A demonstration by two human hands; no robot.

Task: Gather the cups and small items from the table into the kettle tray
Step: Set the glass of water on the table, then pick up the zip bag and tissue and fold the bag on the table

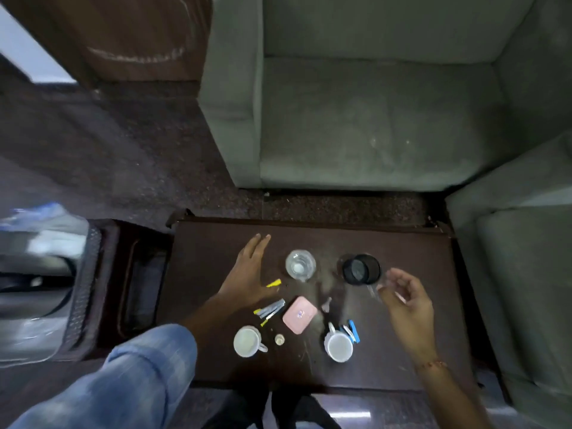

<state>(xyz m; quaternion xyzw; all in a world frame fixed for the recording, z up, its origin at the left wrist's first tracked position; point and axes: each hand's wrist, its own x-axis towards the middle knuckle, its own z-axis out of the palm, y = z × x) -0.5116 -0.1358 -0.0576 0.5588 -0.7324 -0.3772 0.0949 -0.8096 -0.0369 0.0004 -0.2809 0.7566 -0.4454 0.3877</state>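
On the dark wooden table [411,243] stand two white cups [247,341] [338,346], a clear glass [300,264] and a black round container [361,269]. Between them lie a pink box [299,314], grey and yellow sachets [272,309], a single yellow sachet [274,283], blue sachets [353,330] and a small cap [279,339]. My left hand [250,270] hovers flat with straight fingers, left of the glass. Just right of the black container, my right hand [405,301] has loosely curled fingers. A faint clear thing [375,291] shows at its fingertips; whether they hold it is unclear.
The dark kettle tray [83,305] sits left of the table, with a blurred kettle [31,274] and water bottles [40,218] on it. Green sofas [371,119] stand behind and to the right. My knee in jeans [139,366] is at the lower left.
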